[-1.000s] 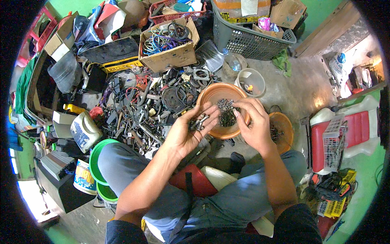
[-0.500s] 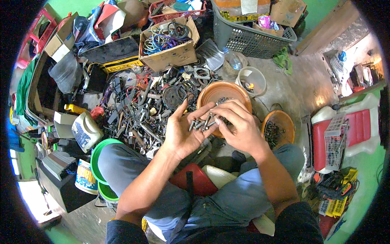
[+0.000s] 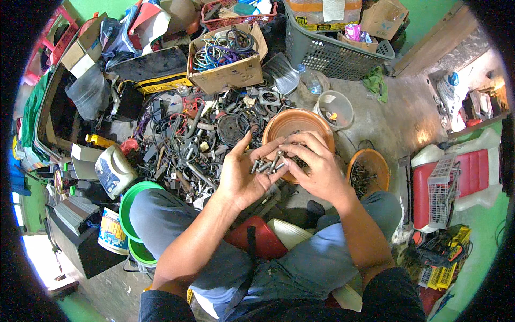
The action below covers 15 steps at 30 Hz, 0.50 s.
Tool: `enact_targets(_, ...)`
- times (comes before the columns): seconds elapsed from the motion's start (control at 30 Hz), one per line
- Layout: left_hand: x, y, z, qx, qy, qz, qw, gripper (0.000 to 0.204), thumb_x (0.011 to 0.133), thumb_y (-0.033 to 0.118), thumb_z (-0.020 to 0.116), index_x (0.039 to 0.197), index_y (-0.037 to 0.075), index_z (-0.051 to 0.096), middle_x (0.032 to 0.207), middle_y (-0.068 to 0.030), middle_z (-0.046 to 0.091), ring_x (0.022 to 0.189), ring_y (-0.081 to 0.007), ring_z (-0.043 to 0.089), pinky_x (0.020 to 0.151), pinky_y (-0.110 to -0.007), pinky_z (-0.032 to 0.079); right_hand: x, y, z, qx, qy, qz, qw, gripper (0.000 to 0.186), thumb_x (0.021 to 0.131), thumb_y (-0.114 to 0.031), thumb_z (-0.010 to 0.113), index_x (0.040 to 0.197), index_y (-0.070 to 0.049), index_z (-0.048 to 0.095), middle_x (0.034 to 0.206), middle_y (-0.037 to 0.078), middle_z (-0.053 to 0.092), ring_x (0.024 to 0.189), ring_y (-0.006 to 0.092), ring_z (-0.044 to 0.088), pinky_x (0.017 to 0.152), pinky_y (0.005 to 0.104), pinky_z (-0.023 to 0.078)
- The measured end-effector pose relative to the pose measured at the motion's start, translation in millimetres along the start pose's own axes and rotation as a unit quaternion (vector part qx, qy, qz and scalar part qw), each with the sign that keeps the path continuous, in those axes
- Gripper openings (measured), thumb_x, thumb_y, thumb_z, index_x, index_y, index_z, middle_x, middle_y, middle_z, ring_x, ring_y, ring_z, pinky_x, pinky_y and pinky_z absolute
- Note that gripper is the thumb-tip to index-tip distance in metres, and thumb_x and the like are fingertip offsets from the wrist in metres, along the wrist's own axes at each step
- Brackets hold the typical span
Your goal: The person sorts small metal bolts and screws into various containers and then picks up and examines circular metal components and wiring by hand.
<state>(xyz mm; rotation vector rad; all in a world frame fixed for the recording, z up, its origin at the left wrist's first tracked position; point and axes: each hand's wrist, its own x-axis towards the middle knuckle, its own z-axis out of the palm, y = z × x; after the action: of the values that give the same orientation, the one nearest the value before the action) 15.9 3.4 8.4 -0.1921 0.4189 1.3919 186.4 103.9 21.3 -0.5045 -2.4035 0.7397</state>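
Observation:
My left hand [image 3: 241,177] is cupped palm up with several silvery bolts [image 3: 265,165] lying in it. My right hand [image 3: 314,169] is over that palm, its thumb and fingers pinched at a bolt [image 3: 277,160] among them. Just beyond both hands is an orange-brown bowl [image 3: 295,119] with small metal pieces, partly hidden by my fingers. A second orange bowl [image 3: 375,161] of dark small hardware stands to the right, and a translucent bucket [image 3: 343,110] stands behind.
A heap of metal parts and cables [image 3: 193,139] spreads left and ahead. A cardboard box of cables [image 3: 225,72], a grey crate [image 3: 338,59] and a white jug [image 3: 115,166] border it. Green tubs [image 3: 129,212] sit by my left knee; a red-and-white seat [image 3: 472,177] lies at right.
My right hand has moved left from the bowl's rim onto the bolts in my left palm. My left fingers have curled slightly up, and more bolts show.

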Motion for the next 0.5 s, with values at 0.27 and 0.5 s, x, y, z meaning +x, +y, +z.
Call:
enact_targets(0.27, 0, 0, -6, 0.025, -0.013, -0.001, 1.0, 0.067, 0.103, 0.048, 0.043, 0.139, -0.009, 0.049, 0.124, -0.0147, 0.065, 0.116, -0.0241, 0.061, 0.108, -0.043, 0.047, 0, 1, 1, 0.002, -0.004, -0.018, 1.0, 0.021, 0.082, -0.006, 0.072, 0.103, -0.002, 0.068, 0.111, 0.013, 0.064, 0.108, 0.0334, 0.059, 0.095, 0.0443, 0.049)
enact_targets(0.5, -1, -1, 7, 0.028, 0.03, 0.01, 0.999, 0.064, 0.103, 0.046, 0.042, 0.138, -0.008, 0.05, 0.122, -0.0172, 0.064, 0.114, -0.0256, 0.061, 0.109, -0.046, 0.046, 0, 1, 1, 0.024, 0.049, -0.047, 0.997, 0.026, 0.083, -0.002, 0.072, 0.108, -0.003, 0.065, 0.105, 0.013, 0.066, 0.099, 0.0335, 0.064, 0.087, 0.0433, 0.052)
